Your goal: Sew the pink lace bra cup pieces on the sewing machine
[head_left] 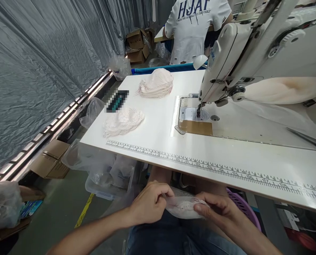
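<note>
Above my lap, just in front of the table edge, a sheer white fabric piece with a lacy strip is stretched between my hands. My left hand is closed, its thumb and forefinger pinching the left end. At the other end, my right hand grips the fabric between thumb and fingers. A lace-edged pale pink fabric piece lies on the left of the table, and a stack of pale pink fabric pieces rests farther back.
A sewing machine occupies the right of the white table, with scissors at far right. A printed ruler runs along the front edge. Plastic bins and a purple basket are below. Another person sits beyond.
</note>
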A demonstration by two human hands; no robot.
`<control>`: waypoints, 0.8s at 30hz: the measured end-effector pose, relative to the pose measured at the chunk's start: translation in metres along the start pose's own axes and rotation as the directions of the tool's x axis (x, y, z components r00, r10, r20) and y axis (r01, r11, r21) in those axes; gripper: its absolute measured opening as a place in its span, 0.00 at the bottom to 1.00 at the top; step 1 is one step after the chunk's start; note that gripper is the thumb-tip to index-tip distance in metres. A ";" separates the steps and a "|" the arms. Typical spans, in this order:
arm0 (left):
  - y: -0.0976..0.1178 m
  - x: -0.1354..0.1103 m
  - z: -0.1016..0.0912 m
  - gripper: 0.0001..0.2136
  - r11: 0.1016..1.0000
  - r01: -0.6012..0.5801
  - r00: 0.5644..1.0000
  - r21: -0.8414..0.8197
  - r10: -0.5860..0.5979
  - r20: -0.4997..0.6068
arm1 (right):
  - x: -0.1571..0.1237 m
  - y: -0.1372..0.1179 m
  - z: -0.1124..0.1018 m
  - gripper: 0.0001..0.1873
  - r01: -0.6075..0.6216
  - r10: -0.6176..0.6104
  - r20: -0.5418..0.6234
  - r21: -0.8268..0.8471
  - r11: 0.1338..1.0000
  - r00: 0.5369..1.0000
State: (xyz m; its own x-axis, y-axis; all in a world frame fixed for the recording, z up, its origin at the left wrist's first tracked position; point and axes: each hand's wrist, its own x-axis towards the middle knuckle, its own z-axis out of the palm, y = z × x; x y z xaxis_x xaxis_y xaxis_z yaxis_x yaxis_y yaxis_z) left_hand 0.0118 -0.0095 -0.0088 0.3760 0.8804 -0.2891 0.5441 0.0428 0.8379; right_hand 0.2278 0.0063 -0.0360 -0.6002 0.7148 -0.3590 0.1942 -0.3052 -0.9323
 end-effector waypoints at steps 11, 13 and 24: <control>-0.007 0.003 0.003 0.10 0.956 0.034 0.978 -0.291 0.028 0.207 | -0.005 0.007 -0.003 0.11 -0.052 0.048 0.077 0.055 0.997 0.996; -0.007 0.003 0.003 0.10 0.944 0.098 0.959 -0.315 -0.005 0.283 | -0.004 0.007 -0.002 0.11 -0.042 0.033 0.116 0.068 0.997 0.993; -0.013 -0.003 -0.011 0.14 0.889 0.292 0.864 -0.354 -0.086 0.496 | -0.003 0.005 -0.001 0.12 -0.078 0.040 0.192 0.193 0.978 0.981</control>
State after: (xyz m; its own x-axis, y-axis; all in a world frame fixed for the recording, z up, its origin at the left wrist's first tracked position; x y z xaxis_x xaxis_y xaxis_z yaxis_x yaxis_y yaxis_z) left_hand -0.0044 -0.0072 -0.0137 0.6502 0.5226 -0.5515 0.3279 0.4618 0.8242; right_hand 0.2312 0.0034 -0.0398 -0.7298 0.5679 -0.3808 0.0869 -0.4753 -0.8755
